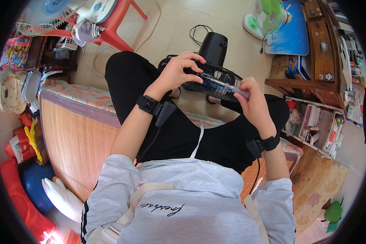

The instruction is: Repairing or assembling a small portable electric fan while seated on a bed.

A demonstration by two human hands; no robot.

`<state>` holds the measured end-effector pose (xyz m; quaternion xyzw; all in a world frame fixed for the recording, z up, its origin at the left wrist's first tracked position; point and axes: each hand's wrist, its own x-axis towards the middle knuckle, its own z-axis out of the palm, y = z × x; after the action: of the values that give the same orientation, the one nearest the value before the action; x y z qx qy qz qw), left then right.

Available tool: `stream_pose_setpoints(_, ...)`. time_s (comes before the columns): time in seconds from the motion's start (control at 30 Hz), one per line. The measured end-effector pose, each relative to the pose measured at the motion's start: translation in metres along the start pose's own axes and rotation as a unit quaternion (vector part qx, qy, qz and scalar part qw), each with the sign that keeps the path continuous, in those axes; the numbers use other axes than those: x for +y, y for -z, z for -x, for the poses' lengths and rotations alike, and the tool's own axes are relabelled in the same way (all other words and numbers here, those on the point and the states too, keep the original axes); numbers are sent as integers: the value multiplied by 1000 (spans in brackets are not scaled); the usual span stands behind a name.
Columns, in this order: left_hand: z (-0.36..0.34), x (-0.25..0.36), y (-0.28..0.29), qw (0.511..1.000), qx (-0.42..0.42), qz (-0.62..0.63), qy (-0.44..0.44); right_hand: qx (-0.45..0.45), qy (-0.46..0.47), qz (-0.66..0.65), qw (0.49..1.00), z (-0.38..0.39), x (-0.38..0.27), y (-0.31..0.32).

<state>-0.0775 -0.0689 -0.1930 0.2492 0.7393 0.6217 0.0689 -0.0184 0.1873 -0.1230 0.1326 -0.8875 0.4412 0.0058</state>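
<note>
Head view: got a clear-handled screwdriver [232,87] held in the right hand [253,101], with fingers closed around the handle and the shaft aimed across toward the left hand [179,70]. Curling left thumb and forefinger into a loose, half-open pinch right by the tip, but honestly can't tell about an actual grip there. Beneath both, down by the feet, a black fan [212,49], with part of its grille [227,76] blocked by hands and screwdriver. Pretty boxed in too, between black trouser legs [124,77] and near a black cord [194,32]. Farther out, on the left, a red plastic stool [118,18] and mat-covered bed [79,138]; on the right, a green fan [271,15] and wooden cabinet [303,88].
</note>
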Motion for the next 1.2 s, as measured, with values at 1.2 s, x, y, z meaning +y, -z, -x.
stream_pose_setpoints(1.2, 2, -11, 11, 999, -10, -31, 39, -10, 211, 208, 955, -1, 3, -14)
